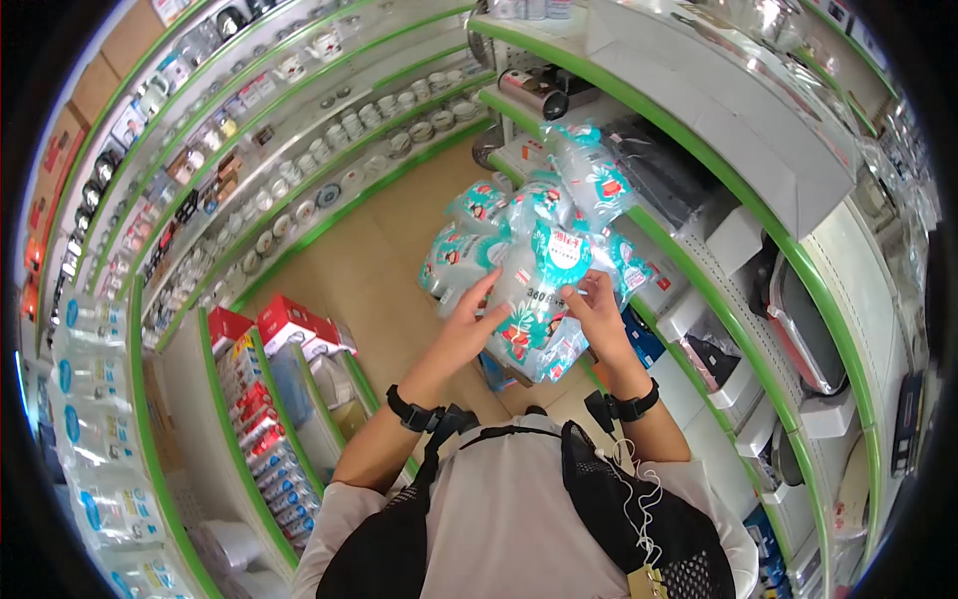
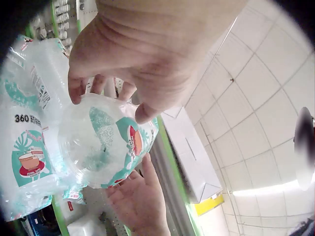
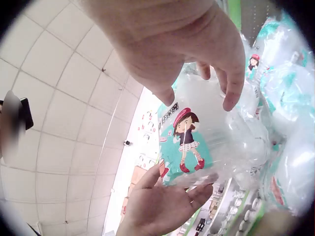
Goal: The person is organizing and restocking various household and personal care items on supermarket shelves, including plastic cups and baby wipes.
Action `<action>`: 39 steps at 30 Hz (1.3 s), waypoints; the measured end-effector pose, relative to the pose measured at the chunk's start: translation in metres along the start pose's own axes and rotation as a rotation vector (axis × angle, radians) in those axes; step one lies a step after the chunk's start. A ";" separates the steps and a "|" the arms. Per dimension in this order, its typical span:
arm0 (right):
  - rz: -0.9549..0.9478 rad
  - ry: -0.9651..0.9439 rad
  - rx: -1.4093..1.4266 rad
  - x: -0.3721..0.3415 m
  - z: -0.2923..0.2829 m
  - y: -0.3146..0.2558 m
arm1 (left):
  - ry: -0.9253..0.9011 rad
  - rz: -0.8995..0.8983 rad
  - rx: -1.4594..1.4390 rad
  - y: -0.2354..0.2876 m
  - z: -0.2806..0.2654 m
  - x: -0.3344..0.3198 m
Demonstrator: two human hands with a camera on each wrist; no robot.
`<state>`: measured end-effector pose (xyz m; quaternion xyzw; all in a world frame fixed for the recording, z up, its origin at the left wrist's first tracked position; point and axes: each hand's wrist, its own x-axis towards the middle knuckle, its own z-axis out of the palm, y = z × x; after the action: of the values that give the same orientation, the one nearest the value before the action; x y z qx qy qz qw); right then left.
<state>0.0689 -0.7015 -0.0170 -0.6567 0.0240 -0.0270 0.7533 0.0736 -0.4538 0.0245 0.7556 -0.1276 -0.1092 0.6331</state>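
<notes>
Shelves [image 1: 190,409] with green edges, stocked with housewares, curve around a tan floor [image 1: 384,235]. Above that floor, in front of the person's chest, is a clear plastic pack [image 1: 529,285] with teal print, its long axis running away from the body and slightly right, "360" upright to the wearer. Left hand [image 1: 469,324] and right hand [image 1: 599,314] hold it from opposite sides, fingers spread and curved around it. Similar packs [image 1: 479,205] cluster just beyond. Only the left wrist view shows its round translucent end; the right wrist view, a printed girl [image 3: 186,140].
</notes>
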 end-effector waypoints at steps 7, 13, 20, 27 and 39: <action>0.218 -0.038 -0.079 0.008 -0.010 0.028 | -0.018 -0.005 0.048 -0.020 0.000 0.026; 0.239 -0.001 -0.126 0.010 -0.019 0.035 | 0.056 0.011 0.119 -0.053 -0.006 0.030; 0.218 0.056 -0.213 0.005 -0.028 0.027 | 0.116 0.017 0.068 -0.064 -0.012 0.022; 0.051 0.159 -0.216 -0.003 -0.045 -0.036 | 0.239 0.071 -0.048 -0.045 -0.027 -0.004; -0.195 -0.270 -0.071 -0.036 -0.007 -0.053 | 0.755 -0.064 -0.629 -0.009 -0.051 -0.256</action>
<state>0.0316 -0.7132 0.0350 -0.6796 -0.1404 -0.0103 0.7199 -0.1506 -0.3204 0.0251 0.5180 0.1732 0.1197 0.8291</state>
